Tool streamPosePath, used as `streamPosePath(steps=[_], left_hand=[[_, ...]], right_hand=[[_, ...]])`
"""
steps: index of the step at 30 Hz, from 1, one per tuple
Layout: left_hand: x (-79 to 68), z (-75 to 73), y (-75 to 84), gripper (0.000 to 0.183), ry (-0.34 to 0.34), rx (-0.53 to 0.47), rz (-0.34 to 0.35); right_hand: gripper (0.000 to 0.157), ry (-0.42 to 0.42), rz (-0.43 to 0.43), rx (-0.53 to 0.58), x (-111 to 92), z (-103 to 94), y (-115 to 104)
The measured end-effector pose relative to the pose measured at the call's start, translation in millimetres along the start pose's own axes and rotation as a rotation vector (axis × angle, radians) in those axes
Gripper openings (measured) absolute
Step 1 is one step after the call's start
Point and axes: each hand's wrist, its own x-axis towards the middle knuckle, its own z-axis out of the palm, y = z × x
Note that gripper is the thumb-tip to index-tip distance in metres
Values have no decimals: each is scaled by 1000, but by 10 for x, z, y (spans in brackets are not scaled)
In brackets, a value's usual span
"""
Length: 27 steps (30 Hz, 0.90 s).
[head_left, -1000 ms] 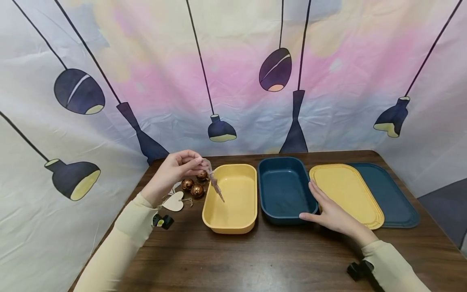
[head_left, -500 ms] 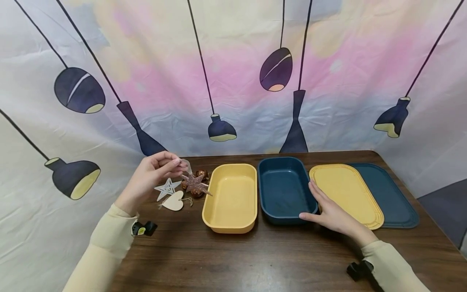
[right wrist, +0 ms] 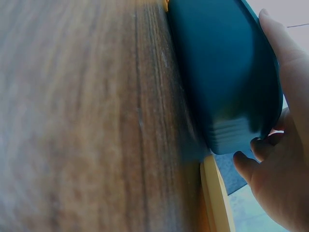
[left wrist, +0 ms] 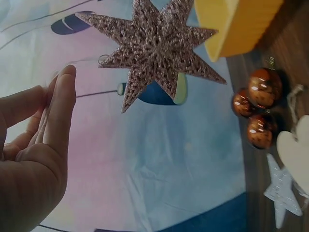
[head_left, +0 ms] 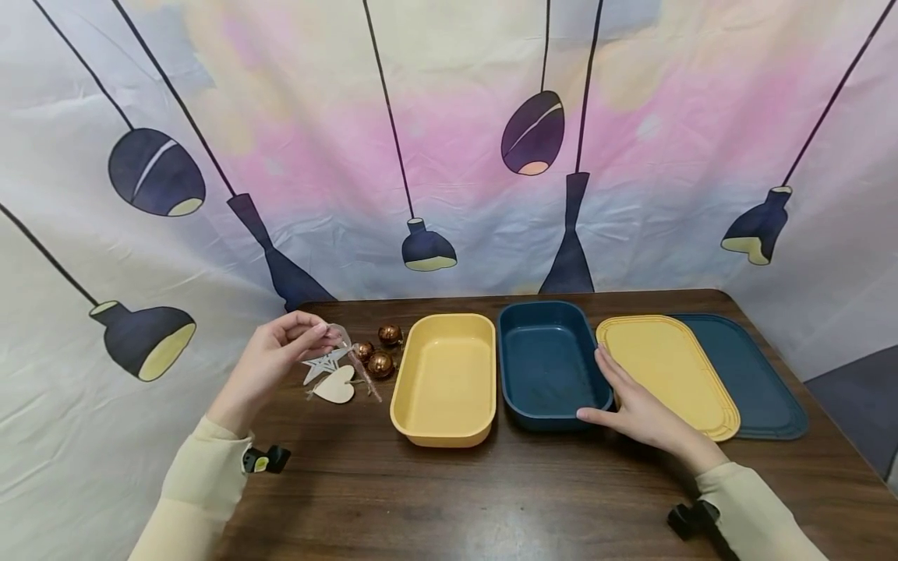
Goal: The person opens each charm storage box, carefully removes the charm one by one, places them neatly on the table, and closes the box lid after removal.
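My left hand (head_left: 273, 362) pinches the clear ribbon loop of a glittery rose-coloured star ornament (left wrist: 155, 46). The star hangs edge-on in the head view, left of the yellow box (head_left: 447, 382) and over the small ornaments. Below it lie several copper baubles (head_left: 381, 364), a pale wooden heart (head_left: 334, 386) with a twine loop, and a white star (left wrist: 282, 189). On the other side, my right hand (head_left: 634, 409) rests at the near right corner of a dark blue box (head_left: 550, 362), its fingers extended along the side and the thumb at the rim.
Right of the blue box, a yellow lid (head_left: 666, 370) overlaps a dark blue lid (head_left: 761, 382). Everything sits on a dark wooden table (head_left: 421, 499). A cloth printed with hanging lamps (head_left: 477, 156) rises behind the table's back edge.
The left hand has drawn the star ornament leftward, from over the yellow box's rim to above the small ornaments, and the star has turned edge-on. The right hand and both boxes have stayed put.
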Motion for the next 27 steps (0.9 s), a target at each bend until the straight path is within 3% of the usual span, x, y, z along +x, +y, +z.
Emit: streamPosePath(steps=[11,20,27], left_hand=[[-125,-78,-285,21,-4,49,-79],[-182,-142,-593,21,-3,-11,-162],[-209,-228,-759,20,45,-21,-190]], right_hand=[[108,1,2,12,-7,-12,-7],[108,6,5,7,-5,-6,-7],[108,-1,8,10,-9,-6,-17]])
